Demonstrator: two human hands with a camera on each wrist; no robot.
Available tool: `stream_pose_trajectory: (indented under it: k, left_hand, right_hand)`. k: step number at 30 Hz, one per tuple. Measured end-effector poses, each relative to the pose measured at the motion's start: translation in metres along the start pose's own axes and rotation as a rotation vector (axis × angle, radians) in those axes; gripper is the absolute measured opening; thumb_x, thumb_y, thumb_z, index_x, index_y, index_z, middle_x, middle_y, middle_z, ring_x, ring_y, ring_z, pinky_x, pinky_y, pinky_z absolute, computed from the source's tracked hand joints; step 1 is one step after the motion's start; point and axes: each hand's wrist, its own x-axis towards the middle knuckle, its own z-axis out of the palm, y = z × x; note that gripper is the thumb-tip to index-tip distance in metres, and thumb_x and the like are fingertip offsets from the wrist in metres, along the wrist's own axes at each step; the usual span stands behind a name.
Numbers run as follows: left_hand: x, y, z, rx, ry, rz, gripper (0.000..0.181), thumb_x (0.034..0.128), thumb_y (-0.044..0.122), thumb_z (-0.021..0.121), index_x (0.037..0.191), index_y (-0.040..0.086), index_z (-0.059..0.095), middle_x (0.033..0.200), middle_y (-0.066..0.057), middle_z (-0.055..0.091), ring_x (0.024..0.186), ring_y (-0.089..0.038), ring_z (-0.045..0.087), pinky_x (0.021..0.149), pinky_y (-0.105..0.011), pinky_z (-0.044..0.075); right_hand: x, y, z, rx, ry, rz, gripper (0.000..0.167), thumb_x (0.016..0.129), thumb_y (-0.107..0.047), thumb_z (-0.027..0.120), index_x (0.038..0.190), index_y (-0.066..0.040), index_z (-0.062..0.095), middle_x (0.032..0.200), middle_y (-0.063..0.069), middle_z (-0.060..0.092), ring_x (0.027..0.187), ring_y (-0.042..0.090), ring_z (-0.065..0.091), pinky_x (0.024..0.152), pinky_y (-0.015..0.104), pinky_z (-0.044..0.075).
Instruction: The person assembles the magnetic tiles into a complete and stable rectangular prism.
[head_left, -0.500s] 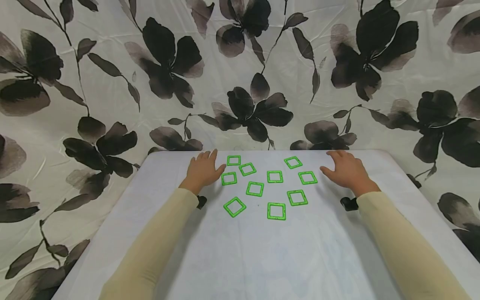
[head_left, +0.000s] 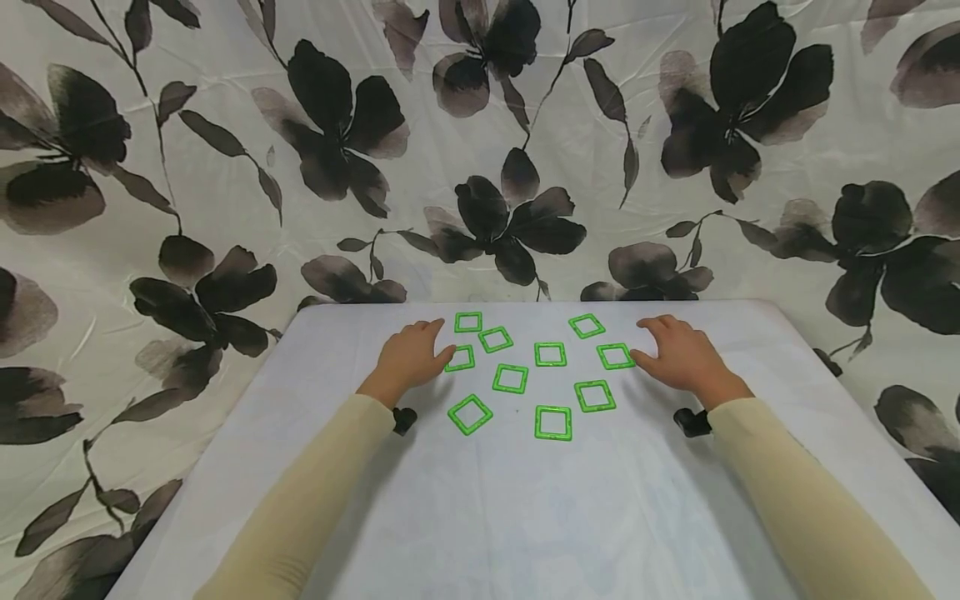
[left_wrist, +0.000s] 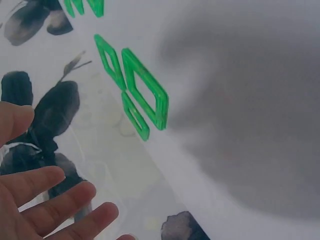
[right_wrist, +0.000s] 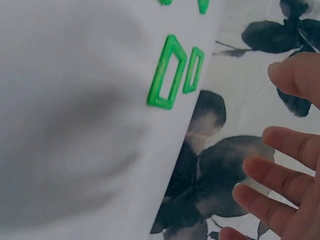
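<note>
Several green square frames lie flat and scattered on the white table, among them one at the front point(head_left: 553, 423) and one near the middle point(head_left: 510, 378). My left hand point(head_left: 408, 363) is raised beside the left frames, its thumb overlapping the edge of one point(head_left: 463, 358) in the head view. Holding nothing, my right hand point(head_left: 684, 358) hovers by the rightmost frame point(head_left: 616, 357). The left wrist view has spread fingers point(left_wrist: 75, 202) away from three frames point(left_wrist: 146, 87). In the right wrist view, parted fingers point(right_wrist: 280, 180) stand apart from a frame point(right_wrist: 167, 72).
Behind the white table point(head_left: 480, 517) hangs a pale cloth with dark flowers point(head_left: 480, 217), close to the table's back edge. Shadows of both arms fall on the tabletop.
Both hands have come slightly nearer the front and inward toward the frames, and their fingers have changed angle. The green frames have stayed where they were.
</note>
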Motion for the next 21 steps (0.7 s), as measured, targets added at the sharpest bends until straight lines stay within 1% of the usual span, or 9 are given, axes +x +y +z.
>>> stream_pose_trajectory:
  k: [7, 13, 17, 21]
  left_hand:
    - [-0.008, 0.008, 0.003, 0.007, -0.008, 0.013, 0.065, 0.0963, 0.049, 0.048, 0.147, 0.009, 0.041, 0.143, -0.017, 0.05, 0.128, -0.038, 0.051, 0.103, -0.054, 0.043]
    - [-0.015, 0.011, 0.009, -0.002, -0.001, 0.029, 0.061, 0.0961, 0.048, 0.048, 0.143, 0.009, 0.046, 0.14, -0.016, 0.053, 0.126, -0.036, 0.052, 0.102, -0.053, 0.044]
    - [-0.018, 0.012, 0.013, 0.001, 0.004, 0.044, 0.057, 0.0958, 0.047, 0.05, 0.14, 0.01, 0.051, 0.137, -0.014, 0.056, 0.124, -0.035, 0.054, 0.101, -0.053, 0.045]
    - [-0.023, 0.014, 0.015, -0.009, -0.009, 0.055, 0.056, 0.0956, 0.046, 0.051, 0.138, 0.01, 0.052, 0.135, -0.014, 0.058, 0.123, -0.034, 0.055, 0.101, -0.051, 0.046]
  right_hand:
    - [-0.005, -0.011, 0.004, 0.053, -0.017, -0.02, 0.058, 0.092, -0.038, 0.058, 0.139, -0.004, 0.048, 0.141, 0.025, 0.046, 0.128, 0.045, 0.044, 0.102, 0.065, 0.037]
    - [-0.007, -0.021, 0.008, 0.093, -0.034, -0.032, 0.057, 0.092, -0.039, 0.058, 0.139, -0.007, 0.048, 0.141, 0.023, 0.046, 0.13, 0.043, 0.044, 0.104, 0.064, 0.036]
    - [-0.009, -0.027, 0.011, 0.126, -0.049, -0.057, 0.057, 0.092, -0.04, 0.058, 0.139, -0.008, 0.049, 0.142, 0.022, 0.047, 0.131, 0.042, 0.044, 0.105, 0.063, 0.036]
    - [-0.011, -0.033, 0.012, 0.144, -0.058, -0.089, 0.057, 0.092, -0.04, 0.059, 0.139, -0.009, 0.049, 0.141, 0.021, 0.048, 0.13, 0.042, 0.045, 0.104, 0.062, 0.038]
